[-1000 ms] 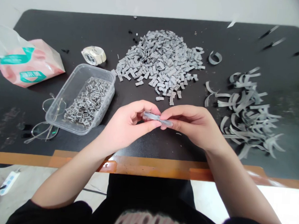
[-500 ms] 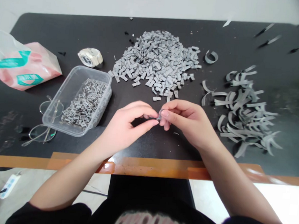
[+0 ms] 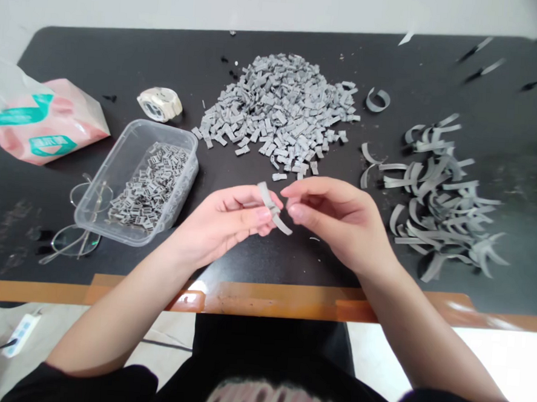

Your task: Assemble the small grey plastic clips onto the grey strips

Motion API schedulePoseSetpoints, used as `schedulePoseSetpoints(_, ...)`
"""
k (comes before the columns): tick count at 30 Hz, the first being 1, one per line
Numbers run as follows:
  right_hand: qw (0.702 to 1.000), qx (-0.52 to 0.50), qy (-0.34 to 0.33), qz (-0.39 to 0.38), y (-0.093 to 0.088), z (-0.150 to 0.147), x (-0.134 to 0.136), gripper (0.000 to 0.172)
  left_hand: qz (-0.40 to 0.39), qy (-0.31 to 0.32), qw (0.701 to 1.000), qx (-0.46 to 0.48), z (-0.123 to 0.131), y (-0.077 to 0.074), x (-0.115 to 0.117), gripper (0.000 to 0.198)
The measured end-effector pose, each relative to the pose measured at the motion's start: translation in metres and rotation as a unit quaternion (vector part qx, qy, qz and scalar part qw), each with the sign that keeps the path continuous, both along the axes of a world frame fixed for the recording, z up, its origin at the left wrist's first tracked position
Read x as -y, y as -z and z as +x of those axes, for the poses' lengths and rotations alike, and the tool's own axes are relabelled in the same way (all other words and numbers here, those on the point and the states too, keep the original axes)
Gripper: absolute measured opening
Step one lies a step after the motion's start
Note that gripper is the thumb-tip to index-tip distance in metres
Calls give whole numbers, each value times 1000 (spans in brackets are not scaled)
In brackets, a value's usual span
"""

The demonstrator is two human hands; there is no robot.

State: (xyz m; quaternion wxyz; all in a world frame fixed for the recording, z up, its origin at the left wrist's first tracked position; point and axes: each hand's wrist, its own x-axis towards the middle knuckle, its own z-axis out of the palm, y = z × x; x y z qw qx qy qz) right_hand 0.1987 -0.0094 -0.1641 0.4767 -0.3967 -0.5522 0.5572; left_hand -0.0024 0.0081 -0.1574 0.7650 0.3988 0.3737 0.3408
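Observation:
My left hand (image 3: 224, 219) is shut on a bent grey plastic strip (image 3: 273, 208), which sticks out above and below its fingertips. My right hand (image 3: 335, 220) is raised just to the right of the strip, fingers slightly apart and holding nothing. Behind the hands lies a heap of small grey plastic pieces (image 3: 278, 110). To the left stands a transparent plastic tub (image 3: 166, 133) filled with similar pieces. A pile of curved grey strips (image 3: 437, 187) lies to the right.
A black table (image 3: 256, 261) with an orange front edge (image 3: 266, 304) holds everything. A pink and teal bag (image 3: 46, 120), a white wristwatch (image 3: 160, 104) and eyeglasses (image 3: 77, 241) lie at left. A loose curled strip (image 3: 377, 100) lies beyond the pile. A power strip (image 3: 21, 334) sits on the floor.
My right fingers have parted from the grey strip and moved slightly away. The strip now shows clearly in my left hand, bent and standing more upright than before.

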Motion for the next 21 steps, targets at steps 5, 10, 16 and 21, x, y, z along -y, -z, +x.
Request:
schedulePoseSetpoints(5,994,52,-24,92,-2,1,-1,17,-22,-32,999,1,-2,2,-1,23)
schedulePoseSetpoints(10,979,116,10,166,-4,-2,2,11,-41,-13,999,23,0,6,-1,20)
schedulePoseSetpoints(16,964,120,36,235,3,-5,5,15,-82,-28,992,97,3,5,-2,22)
schedulePoseSetpoints(21,969,63,30,238,9,-6,4,19,-90,-19,987,133,3,4,0,21)
